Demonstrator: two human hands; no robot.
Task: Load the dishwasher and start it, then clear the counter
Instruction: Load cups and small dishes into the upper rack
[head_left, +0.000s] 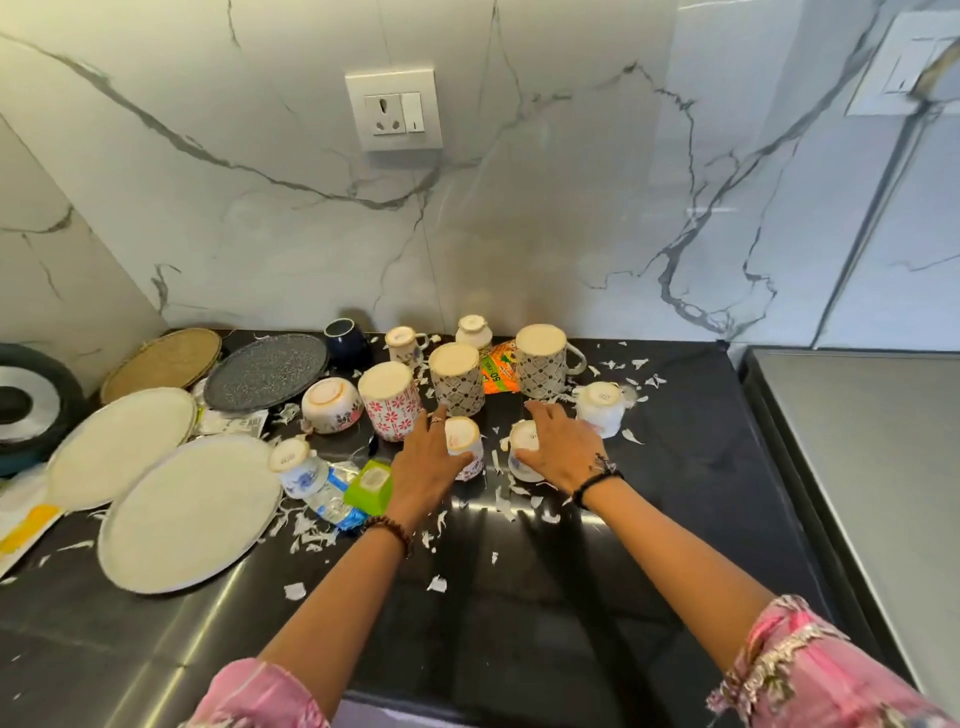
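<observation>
Two cream plates (190, 512) are lying face-down at the left of the black counter (519, 597), a grey plate (266, 372) sitting behind them. Left hand (427, 464) is gripping a small upturned cup (464, 440). Right hand (560, 446) is curling over another upturned cup (523, 452). Upturned mugs (457, 378) are standing behind; paper scraps (437, 584) are lying around.
</observation>
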